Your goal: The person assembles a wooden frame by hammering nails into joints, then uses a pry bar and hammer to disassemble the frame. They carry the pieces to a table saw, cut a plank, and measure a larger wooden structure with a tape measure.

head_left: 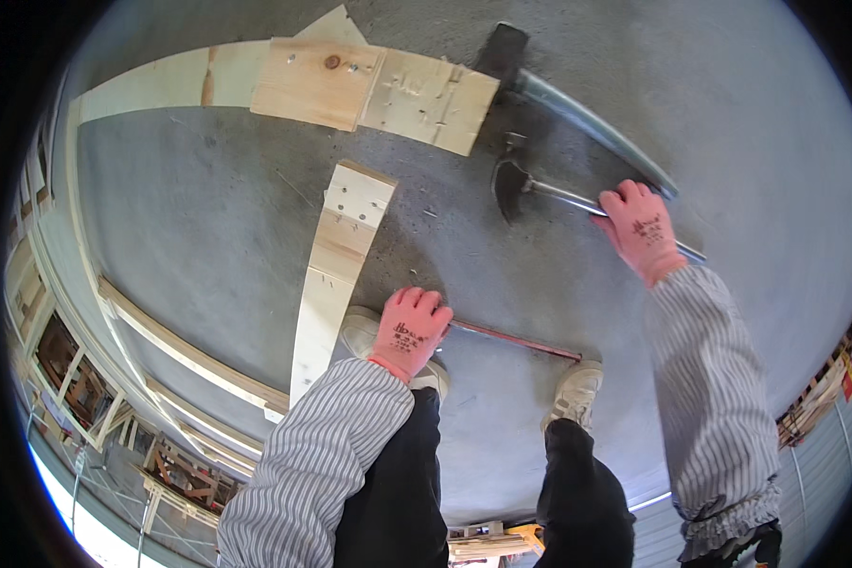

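Note:
My right hand (642, 227), in a pink glove, is closed around the metal handle of a claw hammer (570, 196). The hammer's dark head (510, 182) points left, just over or on the grey floor. Past it lies a sledgehammer (592, 128) with a black head and a grey pipe-like handle. My left hand (412, 331), gloved in pink too, has its fingers curled round one end of a thin red bar (516, 338). The bar's far end reaches my right shoe (575, 390). What the left palm covers is hidden.
A jointed wooden strip (331, 241) with nails stands close left of my left hand. Joined boards (317, 80) form a large frame along the far side and left. Long wooden rails (194, 350) run at the left. My left shoe (358, 331) is partly behind my hand.

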